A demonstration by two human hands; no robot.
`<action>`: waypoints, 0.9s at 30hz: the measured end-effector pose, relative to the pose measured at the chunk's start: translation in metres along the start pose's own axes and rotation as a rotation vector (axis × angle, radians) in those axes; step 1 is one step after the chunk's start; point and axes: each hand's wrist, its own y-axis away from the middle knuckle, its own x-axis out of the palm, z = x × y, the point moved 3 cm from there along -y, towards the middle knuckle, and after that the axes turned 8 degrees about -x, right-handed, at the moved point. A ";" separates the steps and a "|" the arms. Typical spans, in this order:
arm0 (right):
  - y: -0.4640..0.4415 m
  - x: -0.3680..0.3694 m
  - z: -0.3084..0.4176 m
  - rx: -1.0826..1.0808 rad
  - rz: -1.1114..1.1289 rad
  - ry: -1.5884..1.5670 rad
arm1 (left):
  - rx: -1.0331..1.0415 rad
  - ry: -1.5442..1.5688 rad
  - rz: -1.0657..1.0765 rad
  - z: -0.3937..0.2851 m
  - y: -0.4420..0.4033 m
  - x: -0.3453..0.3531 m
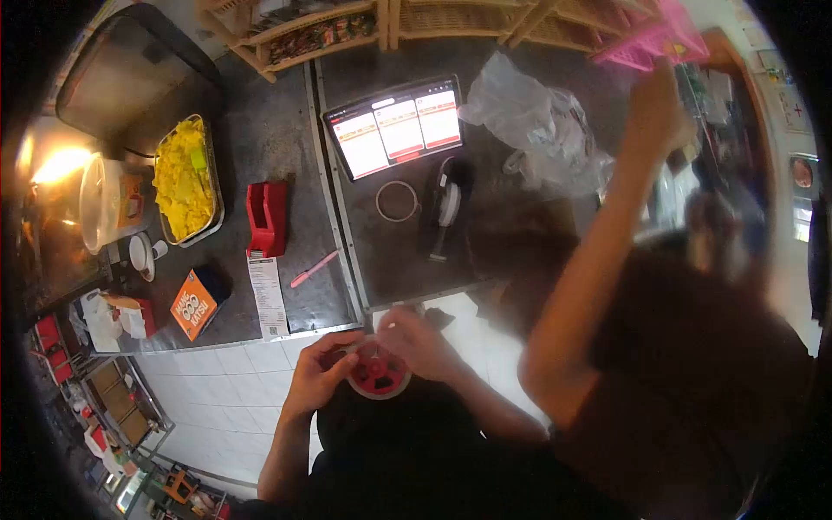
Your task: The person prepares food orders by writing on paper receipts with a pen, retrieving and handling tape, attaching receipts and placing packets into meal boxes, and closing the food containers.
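A tape roll [379,368] on a red spoked hub is held just in front of the counter edge. My left hand [322,373] grips its left rim, with the thumb over the near face. At the roll's upper right, my right hand [422,347] is slightly blurred, its fingers curled in a pinch. Whatever lies between those fingertips is too small to make out. On the counter, nearest to my left hand, are a printed receipt [267,297] and a red tape dispenser [265,217]. A pink pen [314,269] lies beside them.
A tablet [397,128], a clear tape ring [397,201], a black tape dispenser [448,208] and plastic bags [537,117] lie on the counter. Left are a tray of yellow food [211,227] and an orange box [192,305]. A co-worker's arm [598,251] reaches toward a pink basket [637,50].
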 end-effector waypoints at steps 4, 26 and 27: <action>-0.008 0.007 0.018 -0.021 0.062 0.071 | -0.049 0.145 -0.197 0.009 0.007 -0.015; -0.221 -0.014 -0.040 -0.396 -0.728 0.406 | -0.075 0.426 -0.320 0.056 0.021 -0.050; -0.233 -0.009 -0.044 -0.392 -0.756 0.406 | -0.079 0.407 -0.313 0.059 0.023 -0.052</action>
